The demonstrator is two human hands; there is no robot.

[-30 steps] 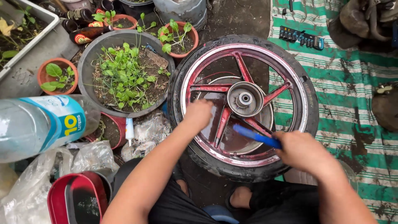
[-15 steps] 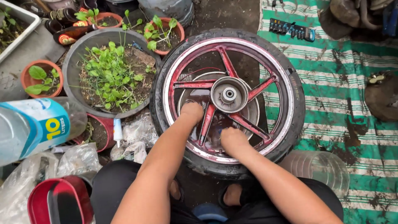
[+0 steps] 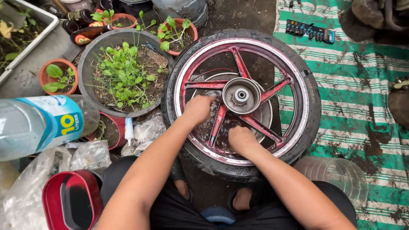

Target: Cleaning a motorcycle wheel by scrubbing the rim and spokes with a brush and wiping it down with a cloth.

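Note:
A motorcycle wheel [image 3: 307,102] with a black tyre and red spokes lies flat on the muddy ground in front of me, its grey hub [image 3: 241,95] facing up. My left hand [image 3: 197,109] reaches in between the spokes left of the hub, fingers curled down onto the wet inside. My right hand [image 3: 240,140] is pushed down between the lower spokes just below the hub, fingers curled under. What either hand grips is hidden. The blue-handled brush is not visible now.
A big grey pot of green seedlings [image 3: 123,76] touches the wheel's left side, with small clay pots [image 3: 57,76] around it. A large water bottle [image 3: 42,125] lies at left, a red container [image 3: 72,202] below it. A striped green mat [image 3: 358,106] with a socket rail [image 3: 309,31] lies right, a clear tub [image 3: 336,174] nearby.
One second ago my right hand held a blue-handled brush over the rim's lower right. It has since dropped in between the lower spokes, and the brush is out of sight. My left hand stayed put.

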